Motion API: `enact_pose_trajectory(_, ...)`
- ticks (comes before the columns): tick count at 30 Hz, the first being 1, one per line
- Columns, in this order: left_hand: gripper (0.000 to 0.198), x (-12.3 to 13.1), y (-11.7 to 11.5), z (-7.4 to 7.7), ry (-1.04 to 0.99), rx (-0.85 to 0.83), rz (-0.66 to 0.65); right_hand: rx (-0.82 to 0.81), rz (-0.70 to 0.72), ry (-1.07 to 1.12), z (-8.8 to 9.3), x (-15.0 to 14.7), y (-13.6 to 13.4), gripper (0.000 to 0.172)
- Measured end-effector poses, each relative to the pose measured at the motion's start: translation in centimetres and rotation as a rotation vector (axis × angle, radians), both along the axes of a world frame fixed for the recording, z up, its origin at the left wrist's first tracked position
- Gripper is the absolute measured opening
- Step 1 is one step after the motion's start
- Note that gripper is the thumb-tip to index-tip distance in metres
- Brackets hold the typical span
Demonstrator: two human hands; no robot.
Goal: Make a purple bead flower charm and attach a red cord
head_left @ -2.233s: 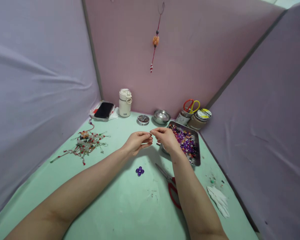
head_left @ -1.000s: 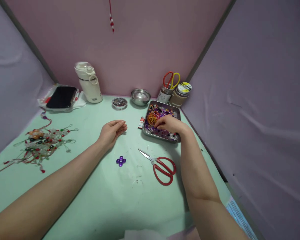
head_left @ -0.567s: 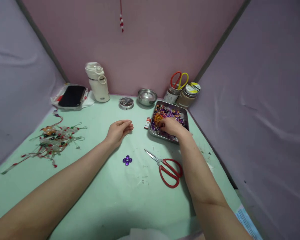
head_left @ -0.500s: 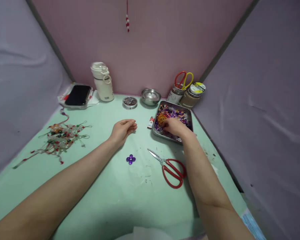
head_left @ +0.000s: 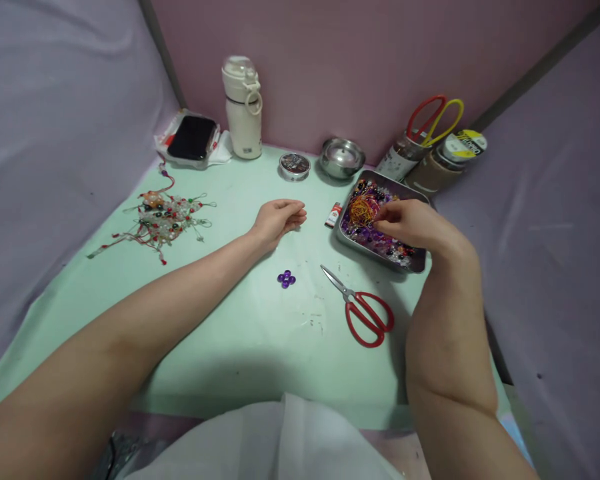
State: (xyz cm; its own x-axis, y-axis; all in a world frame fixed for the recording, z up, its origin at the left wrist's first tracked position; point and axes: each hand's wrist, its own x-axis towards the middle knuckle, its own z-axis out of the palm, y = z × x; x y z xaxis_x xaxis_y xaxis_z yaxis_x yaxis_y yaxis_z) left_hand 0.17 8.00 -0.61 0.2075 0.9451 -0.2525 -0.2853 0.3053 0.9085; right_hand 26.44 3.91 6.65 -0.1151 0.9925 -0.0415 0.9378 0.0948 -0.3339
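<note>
My right hand (head_left: 416, 228) hovers over a metal tray (head_left: 416, 265) filled with purple, black and clear beads. Its fingertips are pinched together beside an orange tangle of thread (head_left: 361, 209) in the tray; what they pinch is too small to make out. My left hand (head_left: 278, 219) rests on the green table (head_left: 240, 340) left of the tray, palm turned up, fingers curled in against the thumb. Whether anything lies in it does not show. A small cluster of purple beads (head_left: 286, 279) sits on the table in front of it.
Red scissors (head_left: 364, 312) lie near the tray, a small lighter (head_left: 333, 215) beside it. Along the back wall stand a white bottle (head_left: 242, 110), a phone (head_left: 192, 137), a round tin (head_left: 295, 166), a steel bowl (head_left: 341, 158) and jars (head_left: 406, 155). A beaded pile (head_left: 161, 220) lies left.
My hands parted: the right one went into the bead tray and now pinches by the orange tangle, the left one settled on the table. The view has tilted downward.
</note>
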Motion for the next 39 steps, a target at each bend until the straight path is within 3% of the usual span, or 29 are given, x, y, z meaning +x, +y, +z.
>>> enact_pose_trajectory(6,0.014,0.0,0.1,-0.1,-0.016,-0.011,0.0,0.039,0.038,0.248,0.9,-0.1,-0.8,0.02)
enact_pose_trajectory(10,0.016,0.0,0.0,0.4,-0.042,-0.004,-0.013,0.084,0.034,0.404,2.5,-3.0,-0.9,0.02)
enact_pose_trajectory(13,0.017,0.0,-0.4,1.5,-0.064,0.025,-0.024,0.188,0.007,0.611,3.1,-5.5,-0.5,0.02)
enact_pose_trajectory(17,0.015,-0.1,-1.3,3.7,-0.018,0.038,-0.088,0.286,-0.018,0.831,2.5,-7.4,0.4,0.018)
enact_pose_trajectory(23,0.013,-0.3,-2.5,5.9,0.058,0.02,-0.281,0.212,-0.015,0.998,1.6,-7.7,0.9,0.018)
enact_pose_trajectory(29,0.017,-0.7,-2.9,6.7,0.049,0.017,-0.404,0.157,0.008,1.004,1.1,-7.2,1.0,0.021)
enact_pose_trajectory(39,0.021,-1.0,-2.9,6.5,-0.025,-0.011,-0.472,0.107,-0.064,1.185,0.5,-6.8,1.4,0.027)
